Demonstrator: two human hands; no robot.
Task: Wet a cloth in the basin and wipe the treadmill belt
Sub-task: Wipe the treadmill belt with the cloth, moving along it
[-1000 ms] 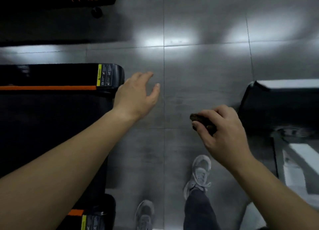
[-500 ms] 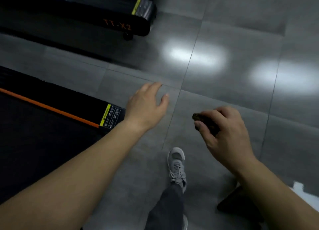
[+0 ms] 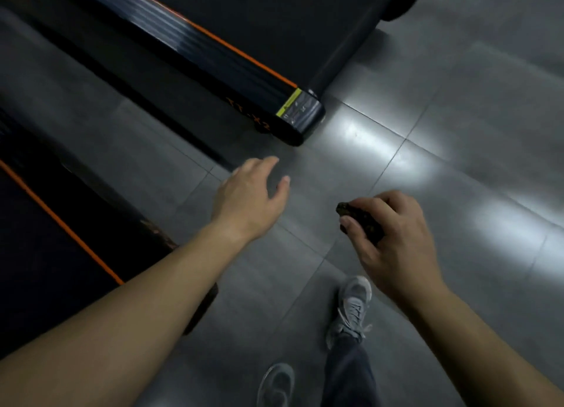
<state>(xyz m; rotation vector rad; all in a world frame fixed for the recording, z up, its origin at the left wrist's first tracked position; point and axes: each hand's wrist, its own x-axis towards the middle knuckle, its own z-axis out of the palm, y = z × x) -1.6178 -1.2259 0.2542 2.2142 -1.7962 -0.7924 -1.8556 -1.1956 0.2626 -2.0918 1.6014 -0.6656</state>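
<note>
My right hand (image 3: 393,248) is closed around a small dark bunched cloth (image 3: 360,220), held above the grey tiled floor at centre right. My left hand (image 3: 248,199) hangs empty with its fingers spread, just left of it, also over the floor. A black treadmill belt (image 3: 39,254) with an orange stripe lies at the lower left, partly under my left forearm. A second black treadmill (image 3: 274,34) with an orange stripe and a yellow label runs across the top. No basin is in view.
Glossy grey floor tiles (image 3: 457,131) with bright light reflections fill the right side. My two grey shoes (image 3: 354,309) and a dark trouser leg are at the bottom centre. A floor strip separates the two treadmills.
The view has swung left and forward as I walk: the far treadmill now fills the top, the near one slid down-left. Both hands keep their pose; the cloth stays in my right hand.
</note>
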